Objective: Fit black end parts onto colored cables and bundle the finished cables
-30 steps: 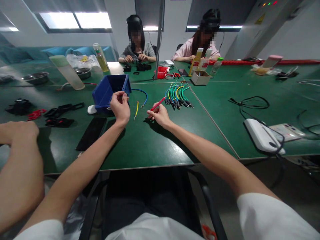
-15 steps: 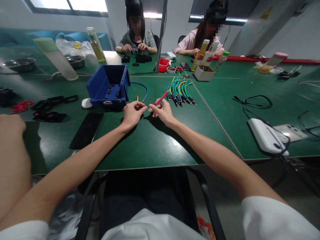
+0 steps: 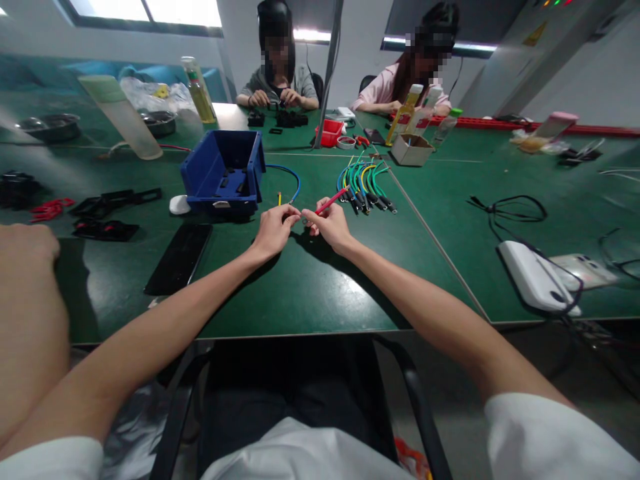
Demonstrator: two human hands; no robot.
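Green table [image 3: 310, 287] spread wide, a blue bin [image 3: 223, 175] at its middle and a bundle of wires [image 3: 365, 183] to the bin's right. Just before the bin, the right hand [image 3: 330, 227] pinched a red wire [image 3: 334, 198], its far tip raised; the left hand [image 3: 274, 230] pinched the wire's near end

At the centre of the frame, the right hand [image 3: 331, 228] pinches a red wire [image 3: 334, 199] that slants up to the right. The left hand [image 3: 273, 230] closes its fingertips on the wire's lower end. Above them on the green table [image 3: 300, 287] are a blue bin [image 3: 215, 180], a yellow wire [image 3: 279, 198] and a bundle of coloured wires [image 3: 367, 183].
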